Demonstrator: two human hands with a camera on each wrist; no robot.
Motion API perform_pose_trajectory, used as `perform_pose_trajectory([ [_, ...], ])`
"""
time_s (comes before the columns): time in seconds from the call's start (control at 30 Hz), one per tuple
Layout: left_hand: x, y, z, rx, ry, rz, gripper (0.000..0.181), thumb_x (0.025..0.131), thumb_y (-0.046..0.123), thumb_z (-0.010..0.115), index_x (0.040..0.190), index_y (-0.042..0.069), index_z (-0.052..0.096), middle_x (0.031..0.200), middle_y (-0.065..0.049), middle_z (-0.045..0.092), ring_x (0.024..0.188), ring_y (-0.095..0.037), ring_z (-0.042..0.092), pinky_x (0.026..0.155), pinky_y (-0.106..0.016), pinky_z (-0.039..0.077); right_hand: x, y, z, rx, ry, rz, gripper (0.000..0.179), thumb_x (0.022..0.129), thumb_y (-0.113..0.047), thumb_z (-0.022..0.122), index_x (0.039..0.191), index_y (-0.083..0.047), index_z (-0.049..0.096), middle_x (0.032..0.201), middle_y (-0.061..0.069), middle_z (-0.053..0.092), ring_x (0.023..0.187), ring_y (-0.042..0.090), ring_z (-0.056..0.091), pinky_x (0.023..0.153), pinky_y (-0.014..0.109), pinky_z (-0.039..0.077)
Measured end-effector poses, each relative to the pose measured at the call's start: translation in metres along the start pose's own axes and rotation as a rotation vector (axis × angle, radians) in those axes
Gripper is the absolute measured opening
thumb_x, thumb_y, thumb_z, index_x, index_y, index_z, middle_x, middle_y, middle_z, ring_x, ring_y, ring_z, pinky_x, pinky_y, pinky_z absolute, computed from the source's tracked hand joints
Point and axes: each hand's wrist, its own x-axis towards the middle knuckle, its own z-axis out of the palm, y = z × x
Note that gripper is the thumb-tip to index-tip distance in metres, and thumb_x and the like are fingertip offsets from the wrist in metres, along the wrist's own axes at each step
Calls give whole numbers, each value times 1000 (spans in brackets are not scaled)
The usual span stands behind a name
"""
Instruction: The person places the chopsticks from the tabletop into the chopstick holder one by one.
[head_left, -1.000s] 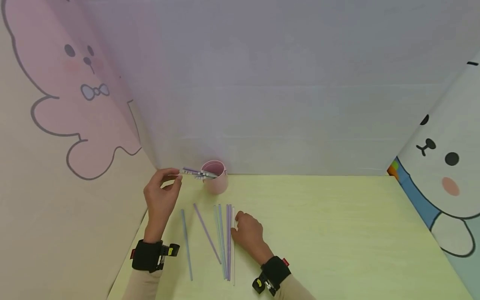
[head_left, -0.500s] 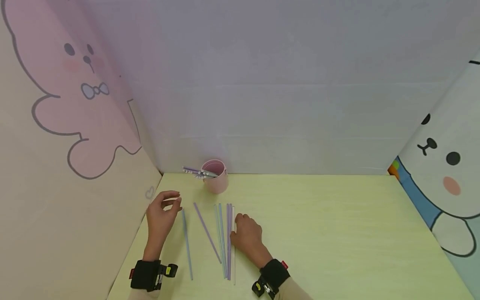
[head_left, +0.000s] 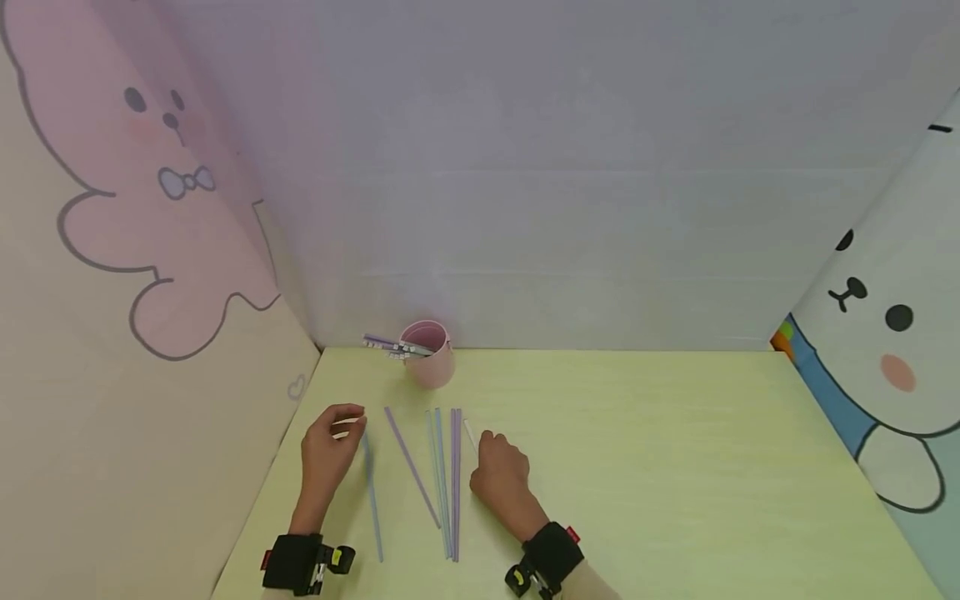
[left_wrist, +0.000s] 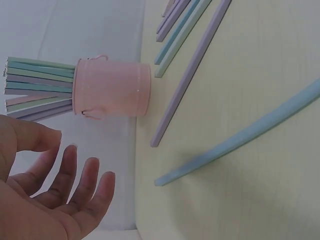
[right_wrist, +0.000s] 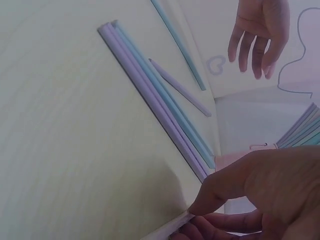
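My right hand (head_left: 501, 483) pinches a thin whitish stick (head_left: 470, 435) between thumb and fingers, low over the table; its near part is hidden under the hand. The right wrist view shows the same pale stick (right_wrist: 170, 228) at the fingertips. My left hand (head_left: 330, 446) holds nothing, its fingers loosely bent above the far end of a blue stick (head_left: 374, 508). In the left wrist view that hand (left_wrist: 55, 185) hangs apart from the blue stick (left_wrist: 240, 136). To the right of the blue stick lies a slanted purple stick (head_left: 412, 468).
Between the hands lie a pale green stick (head_left: 436, 475), a light blue stick (head_left: 443, 483) and two purple sticks (head_left: 456, 492), side by side. A pink bucket (head_left: 431, 373) holding several pastel sticks (left_wrist: 40, 80) stands at the back wall. Printed cloth walls border the table (head_left: 675, 458).
My left hand has come down from the bucket's sticks towards the blue stick. My right hand has shifted slightly right, and the whitish stick has turned away from the purple pair.
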Motion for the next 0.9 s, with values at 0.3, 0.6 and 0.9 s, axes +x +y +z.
perform_pose_trajectory([
  [0.3,-7,-4,9,-52,-31,-37,14,89,11,72,103,8,72,100,-4,72,85,-24,68,62,-10,55,-1,8,-8,24,-28,15,23,72,-5,73,81,-6,52,69,7,52,57,25,58,43,37,51],
  [0.6,-17,-3,25,-47,-53,-26,14,89,12,72,102,8,72,101,-4,71,83,-22,69,63,-26,60,-2,13,-8,54,1,27,19,72,-5,71,79,-7,54,65,5,51,55,21,54,42,36,48],
  [0.9,-27,5,43,-85,-88,-6,14,87,8,72,101,7,72,100,-4,70,81,-20,69,65,-39,62,-3,17,-6,79,50,11,21,69,-3,69,71,-11,50,60,2,47,50,17,47,36,30,37],
])
